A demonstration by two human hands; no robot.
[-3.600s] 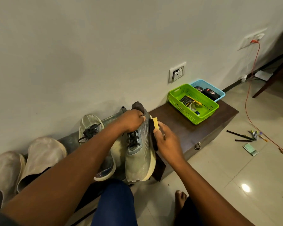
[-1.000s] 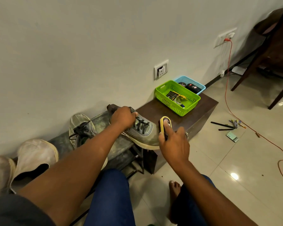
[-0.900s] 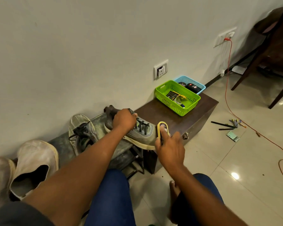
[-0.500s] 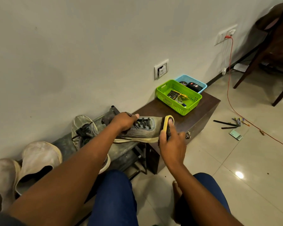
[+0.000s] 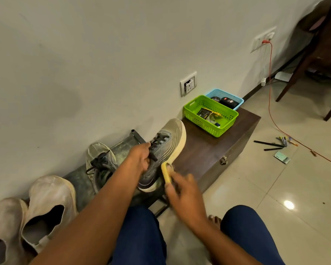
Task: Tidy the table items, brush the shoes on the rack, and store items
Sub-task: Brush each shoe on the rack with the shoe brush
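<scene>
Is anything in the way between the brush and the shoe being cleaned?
Nothing visible. The right hand holds the yellow brush right against the side of the grey shoe, near its sole. The left hand grips the shoe at the laces, clear of the brush.

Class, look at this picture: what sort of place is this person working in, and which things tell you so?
Probably a home hallway or living room: shoes line a low rack against a wall, baskets sit on a wooden chest.
</scene>
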